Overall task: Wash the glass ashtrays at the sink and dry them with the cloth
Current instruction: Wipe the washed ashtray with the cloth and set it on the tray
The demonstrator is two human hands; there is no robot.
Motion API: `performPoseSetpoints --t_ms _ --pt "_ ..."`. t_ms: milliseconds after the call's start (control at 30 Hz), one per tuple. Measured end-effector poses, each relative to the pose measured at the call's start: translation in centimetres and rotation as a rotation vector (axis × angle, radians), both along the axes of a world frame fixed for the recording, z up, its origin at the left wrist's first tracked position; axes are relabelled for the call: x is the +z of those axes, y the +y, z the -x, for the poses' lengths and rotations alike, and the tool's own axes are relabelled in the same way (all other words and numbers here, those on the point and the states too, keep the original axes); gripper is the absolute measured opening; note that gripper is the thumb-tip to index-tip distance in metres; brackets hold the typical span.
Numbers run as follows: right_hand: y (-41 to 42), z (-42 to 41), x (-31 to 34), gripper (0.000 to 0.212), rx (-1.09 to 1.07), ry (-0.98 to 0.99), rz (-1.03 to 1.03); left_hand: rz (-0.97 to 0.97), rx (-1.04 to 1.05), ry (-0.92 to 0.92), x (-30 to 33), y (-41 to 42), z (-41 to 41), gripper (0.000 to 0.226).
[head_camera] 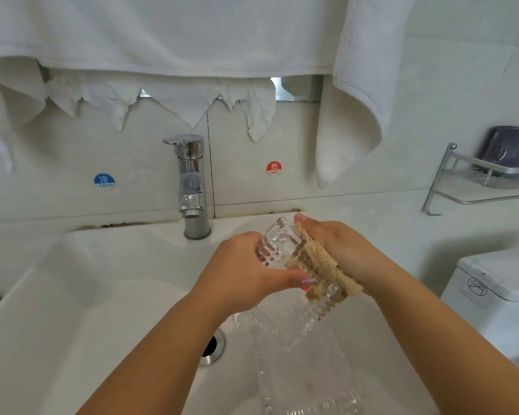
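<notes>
From the head view, your left hand (243, 274) grips a clear, ribbed glass ashtray (282, 247), fingers curled round its left side and thumb across the near edge. Your right hand (333, 247) presses a tan, coarse-woven cloth (321, 265) against the ashtray's right side, fingers wrapped over the fabric so the cloth sits between palm and glass. The ashtray is tilted on edge, held above the smooth white sink (72, 295).

Below your hands, more cut-glass ashtrays (300, 369) lie in the basin, blocky with notched rims, and one reaches up to touch the cloth's lower end. The round metal drain (213, 348) sits just beneath your left wrist. Beyond your left hand stands the polished chrome faucet (191, 187), close to the raised ashtray. The basin is open to the left of your left forearm.

Beyond both hands, white towels (162, 34) hang soft and folded, above a blue cold sticker (104, 181) and a red hot sticker (274, 168). Right of your right hand, a metal wire shelf (474, 181) juts from the wall.
</notes>
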State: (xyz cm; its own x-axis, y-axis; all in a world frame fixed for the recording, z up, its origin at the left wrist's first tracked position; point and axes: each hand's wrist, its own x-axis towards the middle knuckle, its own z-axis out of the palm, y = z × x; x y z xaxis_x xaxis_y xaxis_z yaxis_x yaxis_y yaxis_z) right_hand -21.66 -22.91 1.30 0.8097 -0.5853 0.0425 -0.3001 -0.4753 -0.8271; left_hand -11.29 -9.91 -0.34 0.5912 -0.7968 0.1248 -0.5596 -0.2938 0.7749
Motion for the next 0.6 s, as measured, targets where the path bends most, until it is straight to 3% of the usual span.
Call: performPoseSetpoints --t_ms 100,200,333,433,500,600 --pt "1.8 -0.2 -0.6 0.048 -0.069 -0.154 0.237 0.000 0.022 -0.026 0.3 -0.1 0.2 0.046" --pt "3.0 -0.8 0.0 0.042 -0.058 -0.161 0.341 -0.004 0.020 -0.058 0.5 0.0 0.6 0.040" --pt "2.0 -1.6 1.9 0.056 -0.014 -0.098 0.124 0.033 -0.001 -0.023 0.4 0.1 0.5 0.045" --pt "1.4 -1.2 2.5 0.055 -0.005 0.002 -0.055 0.011 -0.003 -0.063 0.3 0.2 0.6 0.045" --pt "1.8 -1.1 1.7 0.054 -0.017 -0.063 0.003 0.001 0.006 -0.089 0.3 0.1 0.5 0.045" --pt "3.3 -1.3 0.4 0.035 -0.045 -0.159 0.258 -0.018 0.015 -0.117 0.3 0.0 0.1 0.048"
